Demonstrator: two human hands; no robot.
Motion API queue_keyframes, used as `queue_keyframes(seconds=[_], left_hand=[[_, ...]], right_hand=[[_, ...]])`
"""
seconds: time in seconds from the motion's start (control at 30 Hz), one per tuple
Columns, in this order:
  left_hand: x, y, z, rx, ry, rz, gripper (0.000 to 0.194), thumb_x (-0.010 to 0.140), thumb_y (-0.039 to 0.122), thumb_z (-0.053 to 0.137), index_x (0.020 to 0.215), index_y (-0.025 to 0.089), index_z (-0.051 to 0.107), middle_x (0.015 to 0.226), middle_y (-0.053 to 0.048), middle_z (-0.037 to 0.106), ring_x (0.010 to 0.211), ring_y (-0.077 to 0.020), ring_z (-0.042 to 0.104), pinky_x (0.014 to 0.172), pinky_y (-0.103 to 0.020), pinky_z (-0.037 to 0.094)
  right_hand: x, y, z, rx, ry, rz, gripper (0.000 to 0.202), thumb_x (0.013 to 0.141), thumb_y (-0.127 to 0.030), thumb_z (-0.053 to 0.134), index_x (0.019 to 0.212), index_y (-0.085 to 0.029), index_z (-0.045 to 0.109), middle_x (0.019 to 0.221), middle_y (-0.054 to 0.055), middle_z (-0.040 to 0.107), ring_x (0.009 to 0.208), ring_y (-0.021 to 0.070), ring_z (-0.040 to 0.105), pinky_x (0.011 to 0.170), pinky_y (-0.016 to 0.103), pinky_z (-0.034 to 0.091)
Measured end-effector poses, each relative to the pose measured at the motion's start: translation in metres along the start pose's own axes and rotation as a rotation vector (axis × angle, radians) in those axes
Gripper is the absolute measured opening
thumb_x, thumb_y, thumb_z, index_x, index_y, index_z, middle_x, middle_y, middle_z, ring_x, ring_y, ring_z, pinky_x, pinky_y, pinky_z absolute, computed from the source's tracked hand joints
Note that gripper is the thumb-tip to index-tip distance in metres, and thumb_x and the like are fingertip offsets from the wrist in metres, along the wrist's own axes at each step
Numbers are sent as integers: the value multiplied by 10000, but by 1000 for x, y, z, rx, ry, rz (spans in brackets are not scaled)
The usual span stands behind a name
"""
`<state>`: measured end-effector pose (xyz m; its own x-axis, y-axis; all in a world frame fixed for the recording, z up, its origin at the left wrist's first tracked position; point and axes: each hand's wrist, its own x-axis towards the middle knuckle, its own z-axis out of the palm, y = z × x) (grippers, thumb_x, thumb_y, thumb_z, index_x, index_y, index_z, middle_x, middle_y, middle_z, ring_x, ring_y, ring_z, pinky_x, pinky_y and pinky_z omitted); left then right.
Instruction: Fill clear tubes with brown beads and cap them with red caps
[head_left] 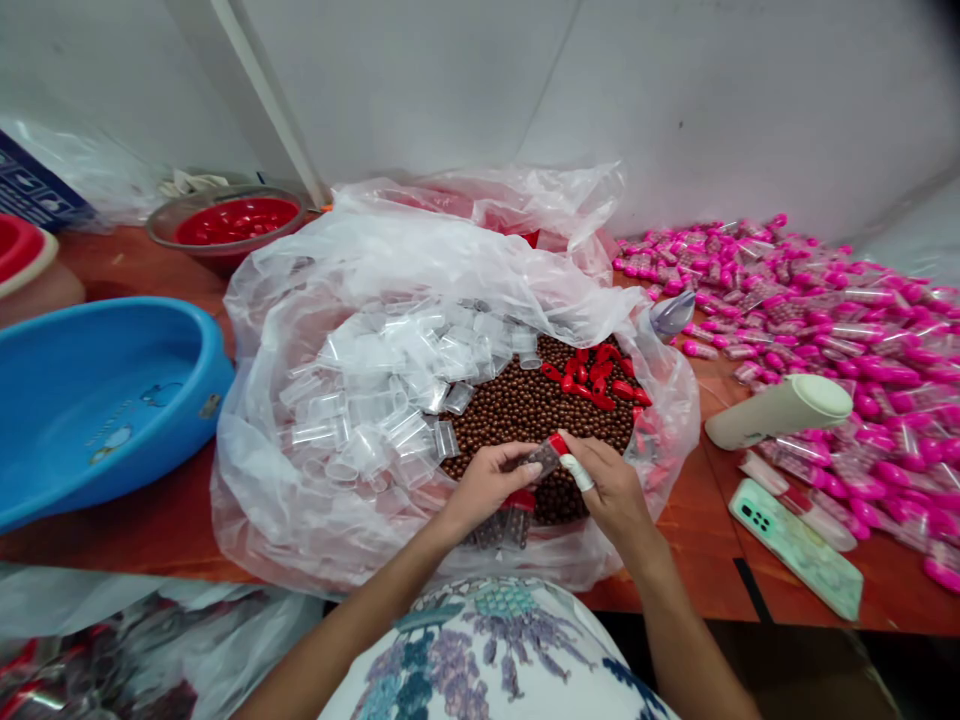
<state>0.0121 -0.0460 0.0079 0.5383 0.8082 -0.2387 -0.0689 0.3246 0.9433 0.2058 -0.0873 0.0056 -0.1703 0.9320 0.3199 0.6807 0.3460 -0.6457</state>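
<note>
Over a plastic-lined heap of brown beads (502, 410), my left hand (491, 480) grips the body of a clear tube (543, 459) with brown beads inside. At the tube's red cap (558, 443), the fingers of my right hand (606, 485) are closed; one finger has a white wrap. Just below my left hand lie several filled tubes with red caps (517, 515). Empty clear tubes (382, 380) are piled left of the beads. Loose red caps (596, 375) rest on the beads at the back right.
A blue basin (112, 390) stands at the left, with a bowl of red pieces (236, 220) behind it. Many pink-capped tubes (847, 340) cover the table's right side. Near them lie a beige cylinder (780, 410) and a phone (796, 548).
</note>
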Motion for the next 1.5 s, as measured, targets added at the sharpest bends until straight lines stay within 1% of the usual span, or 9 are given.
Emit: queue_keyframes(seconds=[0.23,0.4,0.57,0.8,0.97,1.13,1.23,1.37,1.5], left_hand=[[-2,2,2,144,33,68,359,743,333,625,1063,173,656,1024,-48,670,901,-200,601,823,-275,444],[2,1,10,-105,-40,-15,353,734,377,641,1000,150,599,897,-49,659,787,-154,606,722,-242,453],[3,-1,16,-349,-91,-140,366,820,470,491,993,149,515,761,-47,630,586,-122,585,541,-227,455],[-1,1,15,-401,-51,-136,420,852,432,419,1162,155,475,736,-38,593,523,-104,500,432,-208,418],[0,-3,19,-382,-53,-172,458,844,422,382,1211,159,459,648,-8,558,466,-96,464,375,-176,333],[2,-4,25,-391,47,-162,489,820,415,419,1231,153,455,611,9,558,461,-91,462,418,-185,337],[2,0,25,-408,83,-116,505,828,431,409,1241,144,456,614,6,565,485,-89,478,472,-193,362],[-1,2,21,-430,88,-48,541,842,468,360,1301,182,377,642,10,556,445,-82,438,402,-183,332],[-2,-4,20,-359,39,-68,545,845,469,347,1319,199,343,642,14,548,428,-83,429,373,-177,311]], right_hand=[[-4,-2,4,-143,-59,-22,552,833,-244,504,1358,-238,335,1162,103,550,1047,260,515,885,429,436],[-4,-14,11,-99,5,60,636,764,-344,622,1328,-230,353,1143,114,536,1052,268,509,901,416,430],[-6,-23,9,62,-83,68,659,730,-376,657,1316,-248,387,1143,94,502,1042,245,508,882,383,438],[-13,-8,11,570,219,623,267,734,-406,638,872,-183,586,690,-10,579,577,134,548,482,226,440],[-9,-21,18,536,361,521,323,752,-346,636,1038,-210,578,1007,50,635,906,187,598,793,325,485],[-9,-35,31,362,122,292,559,717,-315,679,1235,-244,481,1197,81,566,1095,237,524,947,407,412],[-14,-37,39,384,139,263,744,686,-329,704,1333,-223,352,1354,105,421,1202,257,435,995,419,370],[-21,-27,42,486,176,506,518,731,-368,657,1183,-178,488,1102,101,605,941,230,598,832,382,487],[-21,-18,35,420,105,482,280,859,-371,477,1022,-183,604,962,74,654,888,218,601,814,372,476]])
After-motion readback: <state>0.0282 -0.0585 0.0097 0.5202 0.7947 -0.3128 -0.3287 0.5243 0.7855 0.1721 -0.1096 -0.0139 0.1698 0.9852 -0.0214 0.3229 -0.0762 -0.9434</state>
